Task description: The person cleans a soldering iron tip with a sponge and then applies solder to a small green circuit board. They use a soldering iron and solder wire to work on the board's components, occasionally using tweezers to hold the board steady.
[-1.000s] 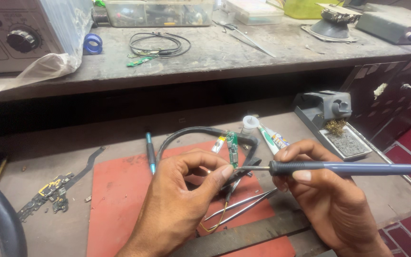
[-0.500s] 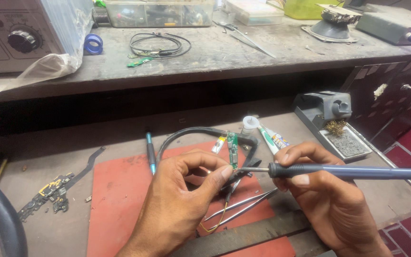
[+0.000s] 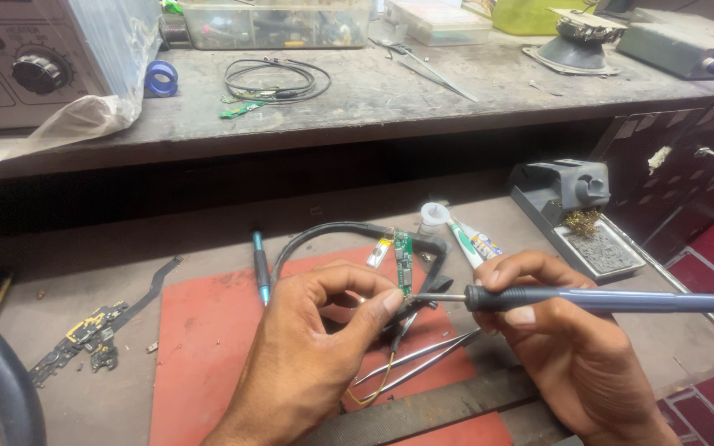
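Head view, looking down at a worn grey tabletop (image 3: 208, 248) with a red work mat (image 3: 208, 330) near its front edge. The left hand (image 3: 307, 347) is over the mat; its grip is narrow, thumb and forefinger pinched on a small part or wire end at the foot of a little green circuit board (image 3: 403, 263), though exactly what it pinches is too small to tell. The board stands upright just behind the fingertips, near the middle of the tabletop, clamped in a black flexible holder arm (image 3: 332, 231). The right hand (image 3: 564, 347) has its grip closed round a dark soldering iron (image 3: 588, 299), held level, its metal tip pointing left and almost touching the board's lower end. Metal tweezers (image 3: 423, 359) and a thin yellow wire (image 3: 378, 384) lie on the mat under the hands.

Toward the right edge sits a soldering iron stand (image 3: 576, 211) with a brass wool cleaner. A blue-tipped pen tool (image 3: 260, 268) lies behind the mat; a loose flex-cable part (image 3: 92, 334) lies toward the left edge.

This looks like the soldering step itself: a joint on the board. The next move calls for steady hands and a brief, exact touch of the tip.
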